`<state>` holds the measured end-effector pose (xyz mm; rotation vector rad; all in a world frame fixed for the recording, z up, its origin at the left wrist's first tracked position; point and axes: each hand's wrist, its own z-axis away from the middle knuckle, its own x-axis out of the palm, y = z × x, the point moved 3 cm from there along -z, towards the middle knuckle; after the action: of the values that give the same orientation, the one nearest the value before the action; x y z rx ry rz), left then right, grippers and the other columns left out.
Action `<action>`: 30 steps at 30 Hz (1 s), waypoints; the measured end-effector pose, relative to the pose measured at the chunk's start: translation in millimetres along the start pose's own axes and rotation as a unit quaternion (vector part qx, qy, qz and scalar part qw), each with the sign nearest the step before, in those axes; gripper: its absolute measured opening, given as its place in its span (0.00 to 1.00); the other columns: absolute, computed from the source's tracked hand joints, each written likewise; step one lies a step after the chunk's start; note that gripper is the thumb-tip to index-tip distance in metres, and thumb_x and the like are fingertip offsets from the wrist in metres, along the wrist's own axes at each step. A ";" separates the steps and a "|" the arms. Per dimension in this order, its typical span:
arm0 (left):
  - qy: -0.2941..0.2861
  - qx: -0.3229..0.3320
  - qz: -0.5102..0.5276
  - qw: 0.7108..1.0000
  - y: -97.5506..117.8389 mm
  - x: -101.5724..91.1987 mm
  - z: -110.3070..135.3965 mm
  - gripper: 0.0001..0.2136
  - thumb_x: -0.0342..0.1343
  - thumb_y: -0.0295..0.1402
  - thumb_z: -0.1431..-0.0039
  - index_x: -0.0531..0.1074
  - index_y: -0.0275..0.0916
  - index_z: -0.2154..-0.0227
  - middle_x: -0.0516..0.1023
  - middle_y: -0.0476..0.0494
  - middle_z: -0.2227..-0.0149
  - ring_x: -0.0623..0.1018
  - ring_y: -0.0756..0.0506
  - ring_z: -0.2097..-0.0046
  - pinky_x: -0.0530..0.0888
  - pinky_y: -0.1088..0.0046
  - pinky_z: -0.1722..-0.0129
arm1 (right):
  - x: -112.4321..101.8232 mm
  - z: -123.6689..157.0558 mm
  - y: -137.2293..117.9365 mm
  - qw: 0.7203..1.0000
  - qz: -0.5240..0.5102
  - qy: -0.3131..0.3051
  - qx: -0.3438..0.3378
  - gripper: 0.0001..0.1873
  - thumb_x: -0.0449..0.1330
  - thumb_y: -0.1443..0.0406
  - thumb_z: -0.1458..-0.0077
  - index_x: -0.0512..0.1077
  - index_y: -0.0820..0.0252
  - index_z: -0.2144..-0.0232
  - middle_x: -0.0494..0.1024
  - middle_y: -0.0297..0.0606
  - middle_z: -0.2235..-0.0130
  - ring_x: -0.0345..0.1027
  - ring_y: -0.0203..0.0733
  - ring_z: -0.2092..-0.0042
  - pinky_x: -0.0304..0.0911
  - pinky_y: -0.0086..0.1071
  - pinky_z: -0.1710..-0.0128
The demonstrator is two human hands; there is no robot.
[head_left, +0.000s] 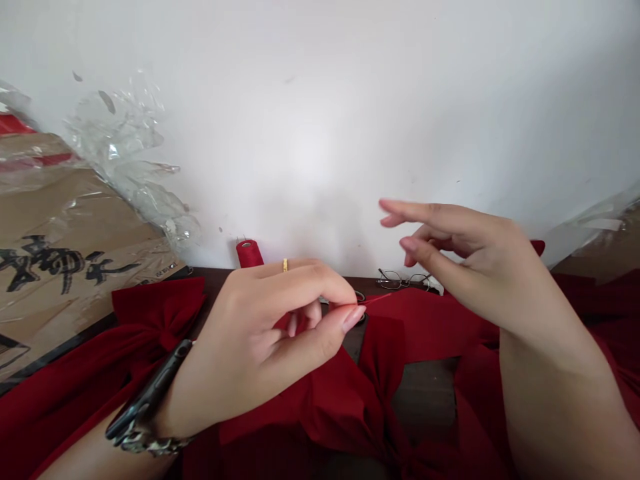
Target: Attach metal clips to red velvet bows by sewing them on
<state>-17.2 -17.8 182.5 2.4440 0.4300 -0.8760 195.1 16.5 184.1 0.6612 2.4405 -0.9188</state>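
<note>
Thumb and forefinger of my left hand (280, 320) are closed in a pinch on a red thread (379, 298), whose short end sticks out to the right. Whether a needle is also in that pinch, I cannot tell. My right hand (465, 250) is raised to the right of it, fingers apart and nothing in them. Below both hands lies red fabric (345, 400), gathered in places. A spool of red thread (249, 253) stands behind my left hand. Dark loops, perhaps scissor handles (361, 295), show partly behind my left fingertips.
Eyeglasses (395, 280) rest by the white wall (310, 120) at the table's back. To the left stands a cardboard box (75, 220) with loose clear plastic (125, 147) and a red bow (165, 320) before it. Another plastic-wrapped box (595, 237) is at the right.
</note>
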 end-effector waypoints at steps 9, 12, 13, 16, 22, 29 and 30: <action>-0.006 -0.026 0.040 0.999 -2.0 0.4 -1.4 0.06 0.55 0.26 0.41 0.72 0.39 0.73 0.73 0.56 0.78 0.69 0.57 0.79 0.65 0.83 0.78 | 2.9 11.5 -35.5 0.986 -0.141 -0.055 -0.076 0.04 0.63 0.69 0.45 0.77 0.56 0.69 0.79 0.33 0.72 0.70 0.33 0.72 0.65 0.28 0.74; -0.014 -0.031 0.047 0.998 -2.1 1.2 -1.7 0.06 0.55 0.26 0.41 0.73 0.39 0.73 0.73 0.56 0.78 0.68 0.57 0.79 0.66 0.83 0.77 | 8.2 12.1 -39.3 0.983 -0.155 -0.063 -0.076 0.04 0.63 0.70 0.46 0.77 0.57 0.70 0.78 0.33 0.72 0.69 0.33 0.73 0.64 0.27 0.75; -0.015 -0.031 0.049 0.998 -1.9 1.4 -1.8 0.06 0.55 0.26 0.41 0.73 0.39 0.73 0.74 0.56 0.78 0.68 0.57 0.79 0.66 0.83 0.77 | 10.0 12.4 -40.3 0.983 -0.157 -0.063 -0.077 0.04 0.63 0.70 0.46 0.77 0.57 0.71 0.78 0.33 0.73 0.69 0.33 0.74 0.64 0.27 0.76; -0.019 -0.030 0.056 0.998 -1.1 1.5 -2.5 0.06 0.55 0.26 0.41 0.73 0.39 0.73 0.74 0.55 0.78 0.69 0.57 0.79 0.68 0.83 0.75 | 13.8 13.8 -42.4 0.982 -0.158 -0.066 -0.083 0.05 0.62 0.71 0.46 0.75 0.58 0.73 0.76 0.32 0.74 0.67 0.31 0.75 0.62 0.26 0.77; -0.021 -0.035 0.074 0.996 -0.8 1.6 -2.2 0.05 0.56 0.25 0.42 0.73 0.38 0.73 0.74 0.56 0.78 0.70 0.57 0.78 0.68 0.85 0.75 | 13.5 15.6 -43.9 0.984 -0.136 -0.076 -0.089 0.08 0.60 0.72 0.45 0.72 0.59 0.74 0.74 0.30 0.76 0.64 0.28 0.76 0.59 0.23 0.79; -0.035 -0.050 0.107 0.992 -2.3 0.9 -3.4 0.06 0.55 0.25 0.41 0.72 0.38 0.73 0.75 0.55 0.77 0.71 0.57 0.78 0.67 0.86 0.78 | 14.2 15.7 -44.5 0.985 -0.126 -0.080 -0.083 0.08 0.60 0.73 0.45 0.71 0.59 0.75 0.72 0.29 0.77 0.61 0.27 0.78 0.55 0.22 0.82; -0.037 -0.049 0.110 0.992 -2.5 1.1 -3.9 0.06 0.55 0.25 0.41 0.72 0.38 0.73 0.74 0.54 0.78 0.71 0.57 0.78 0.67 0.86 0.78 | 14.5 15.7 -44.2 0.985 -0.128 -0.081 -0.080 0.08 0.60 0.72 0.45 0.72 0.59 0.74 0.71 0.29 0.78 0.61 0.27 0.78 0.55 0.22 0.82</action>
<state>-15.5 -13.5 183.5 2.3064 0.1679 -0.8283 162.1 -19.8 186.7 0.2112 2.4540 -0.8231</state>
